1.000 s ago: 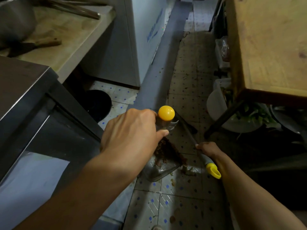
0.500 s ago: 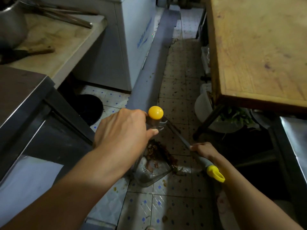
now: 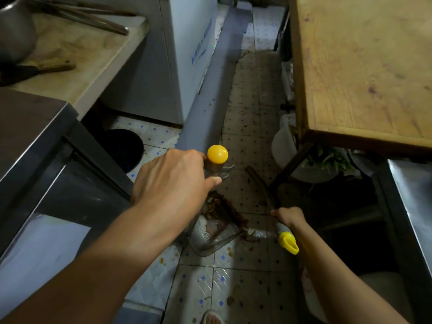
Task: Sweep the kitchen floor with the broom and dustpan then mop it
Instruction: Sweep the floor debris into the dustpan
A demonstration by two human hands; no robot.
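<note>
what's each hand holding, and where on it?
Left hand: dustpan handle, just below its yellow knob. Right hand: broom handle, near its yellow end.

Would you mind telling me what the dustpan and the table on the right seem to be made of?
Dustpan: probably clear plastic, glossy; the floor tiles show through it.
Table: likely bare wood, matte and worn, with visible grain and stains.
</note>
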